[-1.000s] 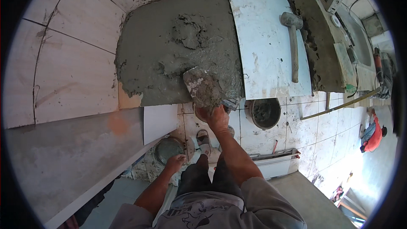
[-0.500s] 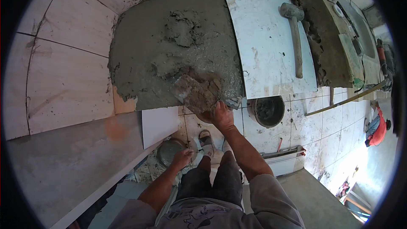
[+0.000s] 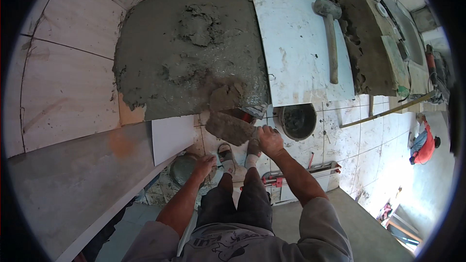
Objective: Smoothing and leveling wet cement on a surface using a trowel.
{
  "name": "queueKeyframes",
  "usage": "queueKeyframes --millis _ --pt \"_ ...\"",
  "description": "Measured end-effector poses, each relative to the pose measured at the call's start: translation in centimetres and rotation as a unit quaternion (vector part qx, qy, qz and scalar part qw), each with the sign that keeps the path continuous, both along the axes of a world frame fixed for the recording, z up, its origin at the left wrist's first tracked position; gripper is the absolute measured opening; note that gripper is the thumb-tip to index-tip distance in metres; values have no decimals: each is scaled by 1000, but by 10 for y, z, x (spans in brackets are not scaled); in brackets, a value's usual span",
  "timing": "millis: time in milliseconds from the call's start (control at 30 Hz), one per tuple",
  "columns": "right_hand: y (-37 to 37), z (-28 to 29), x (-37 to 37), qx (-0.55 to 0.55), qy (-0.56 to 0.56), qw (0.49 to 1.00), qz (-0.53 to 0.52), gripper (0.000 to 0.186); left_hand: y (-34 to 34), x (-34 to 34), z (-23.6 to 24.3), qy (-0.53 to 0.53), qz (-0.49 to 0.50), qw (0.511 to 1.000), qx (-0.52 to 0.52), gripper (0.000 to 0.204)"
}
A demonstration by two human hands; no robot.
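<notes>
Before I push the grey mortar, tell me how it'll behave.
The grey mortar will likely smear, its surface glistening wet. The ragged mound stands up, so it's probably fairly stiff. It may also cling: residue coats the trowel.

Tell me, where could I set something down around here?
The white board has bare room between the wet mortar and the mallet; so do floor tiles right of the round bucket. It's crowded where the right hand holds the trowel, near the feet.

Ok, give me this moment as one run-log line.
right hand: gripping trowel | left hand: near round tub, grip unclear | wet mortar: spread, lumpy in places | mallet: lying on white board
</notes>
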State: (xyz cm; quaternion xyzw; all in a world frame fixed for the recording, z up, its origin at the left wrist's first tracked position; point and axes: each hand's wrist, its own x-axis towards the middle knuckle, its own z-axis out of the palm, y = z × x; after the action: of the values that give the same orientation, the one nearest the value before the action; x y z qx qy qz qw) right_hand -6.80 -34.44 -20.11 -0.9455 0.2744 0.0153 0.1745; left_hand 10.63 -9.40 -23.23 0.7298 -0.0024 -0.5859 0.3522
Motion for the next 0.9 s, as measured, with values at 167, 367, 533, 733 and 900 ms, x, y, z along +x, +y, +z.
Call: queueKeyframes --millis 167,367,533,733,900 --pt "-10 10 -107 24 59 997 -36 21 13 -17 -38 -44 -40 992 -116 27" --pt "-23 -41 -182 151 200 934 -255 23 33 -27 -53 -51 -147 988 -24 30" --pt "-54 -84 -190 167 189 918 -307 31 23 -40 -36 -92 -227 968 56 34" --pt "-95 -34 -152 102 60 937 -330 34 -31 -67 6 -157 -285 945 22 36" --pt "-107 57 -163 142 48 963 -222 30 -101 -88 68 -225 -291 923 -113 32"
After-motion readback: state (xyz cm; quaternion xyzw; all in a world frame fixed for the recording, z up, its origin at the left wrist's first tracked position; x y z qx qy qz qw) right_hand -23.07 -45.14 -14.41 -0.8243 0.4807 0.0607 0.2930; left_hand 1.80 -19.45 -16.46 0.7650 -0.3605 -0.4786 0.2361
